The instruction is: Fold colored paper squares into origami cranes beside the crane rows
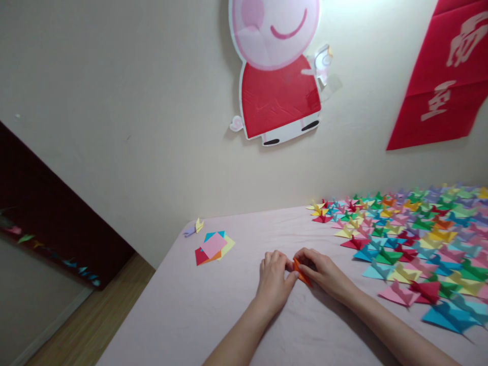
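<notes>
A small folded piece of orange origami paper (303, 276) is held between both hands, just above or on the pale pink sheet (229, 320). My left hand (273, 277) pinches its left edge with thumb and index finger. From the other side, my right hand (322, 272) grips it, fingers bent over its upper end. The fingers partly cover the paper, so its exact folded shape is hard to make out. Left of my hands lies a loose pile of square paper sheets, a pink one (213, 246) on top of blue, yellow, red and orange ones.
Many folded paper cranes (404, 275) in several colours stand in rows on the right. Two small folded pieces, one yellow (199, 225) and one purple (189, 232), lie near the far left corner. Behind is a wall with a cartoon pig cutout (280, 99) and a red banner (423, 104).
</notes>
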The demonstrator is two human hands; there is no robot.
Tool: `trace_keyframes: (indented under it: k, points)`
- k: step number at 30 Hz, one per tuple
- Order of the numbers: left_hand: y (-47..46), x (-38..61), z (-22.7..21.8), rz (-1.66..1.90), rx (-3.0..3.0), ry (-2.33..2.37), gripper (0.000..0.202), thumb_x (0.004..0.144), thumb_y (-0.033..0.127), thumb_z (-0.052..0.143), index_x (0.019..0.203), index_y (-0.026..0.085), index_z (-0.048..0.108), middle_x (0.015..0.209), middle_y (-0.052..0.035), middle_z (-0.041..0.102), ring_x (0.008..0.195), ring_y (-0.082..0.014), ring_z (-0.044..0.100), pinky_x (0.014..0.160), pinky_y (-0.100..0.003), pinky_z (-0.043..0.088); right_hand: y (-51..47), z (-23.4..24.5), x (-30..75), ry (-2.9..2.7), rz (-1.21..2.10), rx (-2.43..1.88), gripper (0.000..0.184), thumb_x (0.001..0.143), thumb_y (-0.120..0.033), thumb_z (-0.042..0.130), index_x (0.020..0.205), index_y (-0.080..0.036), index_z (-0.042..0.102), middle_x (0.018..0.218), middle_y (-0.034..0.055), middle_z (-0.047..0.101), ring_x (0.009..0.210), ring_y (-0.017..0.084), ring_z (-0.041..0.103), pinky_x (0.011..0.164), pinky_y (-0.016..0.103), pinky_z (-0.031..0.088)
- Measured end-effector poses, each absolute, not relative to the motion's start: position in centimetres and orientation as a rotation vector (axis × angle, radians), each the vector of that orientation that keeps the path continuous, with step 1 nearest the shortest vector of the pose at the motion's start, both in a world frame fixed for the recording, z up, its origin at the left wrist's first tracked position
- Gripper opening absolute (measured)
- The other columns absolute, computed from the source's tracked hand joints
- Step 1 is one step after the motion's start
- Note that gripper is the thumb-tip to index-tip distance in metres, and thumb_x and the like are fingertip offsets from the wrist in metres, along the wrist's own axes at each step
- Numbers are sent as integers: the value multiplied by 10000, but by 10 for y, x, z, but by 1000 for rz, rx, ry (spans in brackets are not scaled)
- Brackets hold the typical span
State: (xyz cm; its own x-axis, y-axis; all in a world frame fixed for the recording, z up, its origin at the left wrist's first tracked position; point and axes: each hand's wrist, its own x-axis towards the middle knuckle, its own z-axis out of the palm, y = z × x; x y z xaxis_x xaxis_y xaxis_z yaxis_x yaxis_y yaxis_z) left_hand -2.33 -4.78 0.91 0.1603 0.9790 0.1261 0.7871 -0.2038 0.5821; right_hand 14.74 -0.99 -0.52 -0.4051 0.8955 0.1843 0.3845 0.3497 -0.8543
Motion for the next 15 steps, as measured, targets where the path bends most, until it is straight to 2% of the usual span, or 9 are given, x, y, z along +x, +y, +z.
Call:
trace_keyframes:
  k: [10, 15]
  points:
    - [-50, -17, 11, 717, 2039, 1742, 60, 837, 230, 603, 801, 229, 554, 988, -5, 607, 1013, -218, 494, 870, -347, 374, -17, 2, 146, -1903, 1050, -1079, 131, 842, -324, 546, 857, -218, 622, 748, -4, 632, 693, 174, 584, 668, 289, 458]
    - [-48, -19, 6, 733, 2048, 1731, 64, 825, 216, 616, 795, 228, 561, 985, 0, 599, 1009, -212, 490, 865, -340, 370, -17, 5, 145, -1947, 947, -1101, 149, 853, -317, 519, 845, -221, 632, 782, 17, 639, 758, 196, 594, 727, 321, 462]
